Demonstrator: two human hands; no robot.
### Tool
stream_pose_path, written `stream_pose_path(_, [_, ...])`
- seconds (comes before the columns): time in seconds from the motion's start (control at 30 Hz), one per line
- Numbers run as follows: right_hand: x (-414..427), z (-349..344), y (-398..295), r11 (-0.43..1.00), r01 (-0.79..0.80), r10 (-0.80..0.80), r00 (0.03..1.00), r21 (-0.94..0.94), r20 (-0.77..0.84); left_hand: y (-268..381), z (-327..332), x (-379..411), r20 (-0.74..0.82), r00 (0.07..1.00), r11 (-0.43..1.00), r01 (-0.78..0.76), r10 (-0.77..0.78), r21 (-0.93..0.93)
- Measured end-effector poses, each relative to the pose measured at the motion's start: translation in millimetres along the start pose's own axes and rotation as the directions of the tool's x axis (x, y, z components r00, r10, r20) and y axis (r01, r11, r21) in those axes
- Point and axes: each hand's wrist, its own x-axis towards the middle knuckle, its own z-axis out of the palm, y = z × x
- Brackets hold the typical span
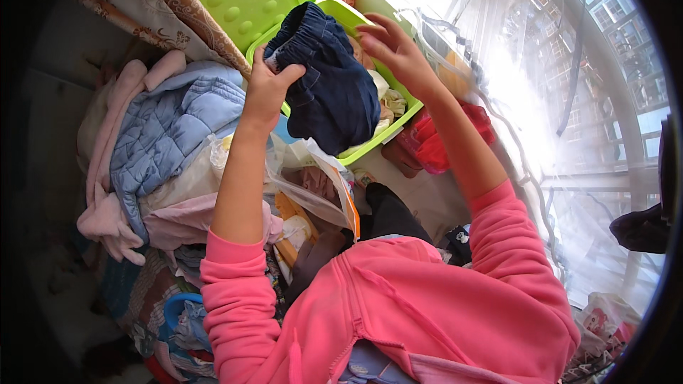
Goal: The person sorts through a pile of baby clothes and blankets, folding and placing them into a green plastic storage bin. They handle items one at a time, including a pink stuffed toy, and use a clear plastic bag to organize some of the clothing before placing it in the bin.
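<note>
Dark blue denim trousers (pixel 331 80) with a gathered elastic waistband hang from my left hand (pixel 271 85), whose thumb and fingers pinch the waistband's edge. They drape over a lime-green plastic storage box (pixel 411 108) and hide much of its inside. Cream and tan cloth items (pixel 392 101) show in the box along its right side. My right hand (pixel 387 42) is raised over the box's right rim, fingers spread and holding nothing, a little apart from the denim. Behind the box its green lid (pixel 251 0), dotted with round bumps, stands tilted up.
At left lies a heap with a light blue quilted jacket (pixel 171 112) and pink fleece garment (pixel 106 213). A white plastic bag (pixel 325 170) stands before my lap. Red bags (pixel 453 136) lie right of the box, near the window (pixel 592 106). A patterned curtain (pixel 181 16) hangs upper left.
</note>
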Motion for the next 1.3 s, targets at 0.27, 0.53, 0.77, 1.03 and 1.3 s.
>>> stream_pose_path(0.27, [-55.3,105.6,69.9,0.974,-0.109,0.092,0.992,0.200,0.090,-37.9,-5.2,-12.2,-0.072,0.972,0.929,0.189,-0.222,-0.320])
stream_pose_path(0.53, [-94.7,118.1,111.3,0.811,-0.397,0.457,0.889,0.430,-0.041,-89.6,-44.7,-72.2,-0.288,0.900,0.907,0.214,-0.328,-0.364])
stream_pose_path(0.77, [-62.1,-7.9,193.8,0.764,-0.623,0.643,0.718,0.166,-0.265,-119.5,-62.3,-163.0,-0.302,0.814,0.838,0.356,-0.495,-0.414])
stream_pose_path(1.03, [-106.9,21.0,222.9,0.644,-0.765,0.765,0.642,0.023,-0.060,-123.8,-75.0,-249.8,-0.467,0.746,0.857,0.271,-0.475,-0.438])
stream_pose_path(1.3, [-119.6,81.8,197.0,0.680,-0.732,0.733,0.679,-0.035,0.043,-138.3,-150.2,-300.6,-0.887,0.416,0.960,0.097,0.202,0.264])
